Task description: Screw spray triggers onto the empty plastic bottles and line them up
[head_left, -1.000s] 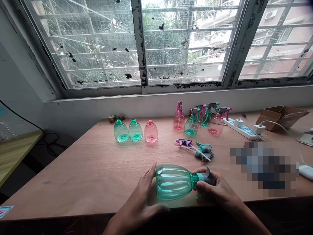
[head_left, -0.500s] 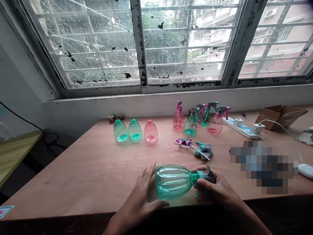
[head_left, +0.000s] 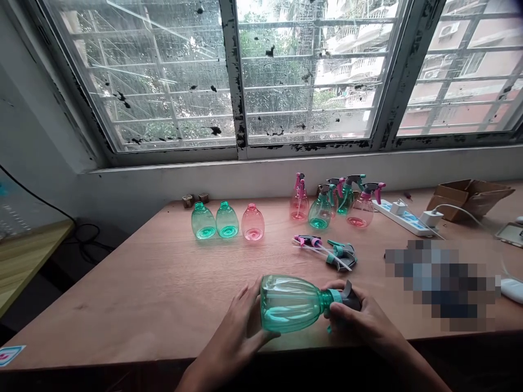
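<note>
A green spray bottle (head_left: 291,305) lies sideways in the air above the table's front edge, its base to the left. Around its grey and teal spray head (head_left: 348,298), my right hand (head_left: 363,316) is closed, thumb at the collar. My left hand (head_left: 241,326) cups the base, thumb along the lower edge and fingers partly hidden behind it. Beyond the hands lie loose spray heads with white tubes, a pink one (head_left: 308,241) and a teal and grey one (head_left: 343,256). Two green bottles (head_left: 216,222) and a pink bottle (head_left: 253,223) without heads stand at the back left.
Several bottles with spray heads fitted (head_left: 321,212) stand at the back right. Beside them are a white power strip (head_left: 404,218) with plugs and an open cardboard box (head_left: 466,198). A blurred patch covers something at the right. Windows line the wall behind the wooden table (head_left: 143,305).
My left hand has come in closer around the bottle's base. The right hand keeps its hold on the spray head, and the bottle has barely moved. The whole view has shifted slightly.
</note>
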### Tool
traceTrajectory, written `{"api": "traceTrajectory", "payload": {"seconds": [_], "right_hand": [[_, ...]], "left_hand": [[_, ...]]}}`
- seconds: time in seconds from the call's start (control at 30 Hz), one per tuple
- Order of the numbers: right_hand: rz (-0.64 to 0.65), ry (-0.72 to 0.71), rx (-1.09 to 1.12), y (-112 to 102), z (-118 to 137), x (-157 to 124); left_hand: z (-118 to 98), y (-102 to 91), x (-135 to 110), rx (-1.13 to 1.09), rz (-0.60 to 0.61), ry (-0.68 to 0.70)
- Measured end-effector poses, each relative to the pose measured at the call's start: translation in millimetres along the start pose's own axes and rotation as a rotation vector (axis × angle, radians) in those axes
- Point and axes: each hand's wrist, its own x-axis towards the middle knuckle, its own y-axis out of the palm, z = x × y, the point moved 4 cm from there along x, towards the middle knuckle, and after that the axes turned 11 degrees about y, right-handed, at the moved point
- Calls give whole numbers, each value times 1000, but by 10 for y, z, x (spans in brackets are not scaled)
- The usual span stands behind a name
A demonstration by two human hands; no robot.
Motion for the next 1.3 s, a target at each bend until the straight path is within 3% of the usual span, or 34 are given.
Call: {"api": "traceTrajectory", "payload": {"seconds": [0.17,0.33,0.53,1.07,1.3], "right_hand": [[-8,-6,-13,4,11,-4],[-14,-5,-4,5,18,-4],[-10,11,1,-13,-18,3],[-28,15,11,-21,-14,-4],[-28,-14,-18,-15,2,-1]], "left_hand": [[25,9,-21,-94,-31,9],[26,-7,-12,-16,8,-52],[21,4,3,-56,-15,23],[57,-1,-23,-203,53,-25],[38,-8,-22,-170,18,-22]]}}
